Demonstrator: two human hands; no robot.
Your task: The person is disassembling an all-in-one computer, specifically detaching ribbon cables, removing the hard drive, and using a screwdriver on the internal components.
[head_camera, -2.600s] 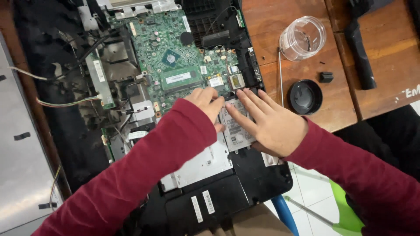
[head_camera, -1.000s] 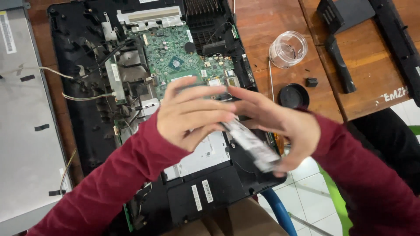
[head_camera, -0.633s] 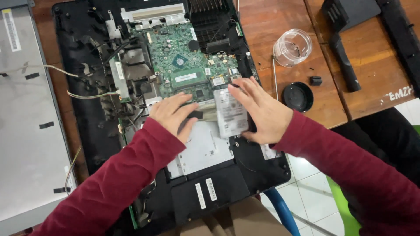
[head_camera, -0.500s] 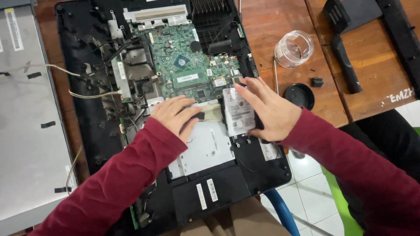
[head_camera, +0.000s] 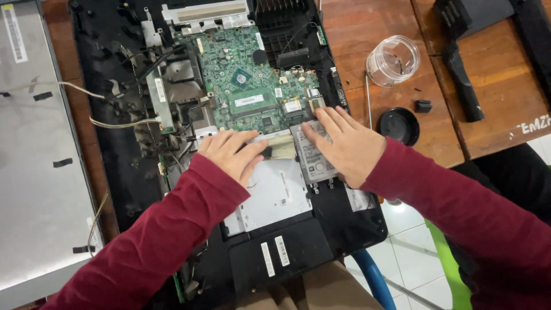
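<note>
Opened all-in-one computer chassis [head_camera: 115,172] lies back-side up on a wooden table [head_camera: 367,34]. Reference point: the green motherboard [head_camera: 247,80] in the upper middle of the chassis.

Right hand [head_camera: 344,146] sits just below the motherboard's lower right corner, palm down, fingers together and nearly flat, pressing on a silver hard drive [head_camera: 315,163]. The drive lies flat in its bay, touching the board's lower edge area — the hand covers its right half, so no real grip, just contact from above.

Left hand [head_camera: 232,155] is below the motherboard's lower left part, fingers loosely curled, tips resting on a small black connector [head_camera: 265,152] and a pale flat ribbon cable [head_camera: 281,146] that runs toward the drive. Cannot tell whether the fingers pinch the connector or only touch it.

Under both hands, further down from the board: a flat silver optical drive [head_camera: 275,195].

Left of the motherboard — metal heatsink and bracket assembly [head_camera: 172,92] with loose wires [head_camera: 109,121] trailing off toward a grey metal back panel [head_camera: 40,143] at the far left.

Right of the motherboard, on the table: a clear plastic jar [head_camera: 393,60], its black lid [head_camera: 400,125] below it, a small black part [head_camera: 423,105] beside that, and a black stand piece [head_camera: 462,69] further right.
</note>
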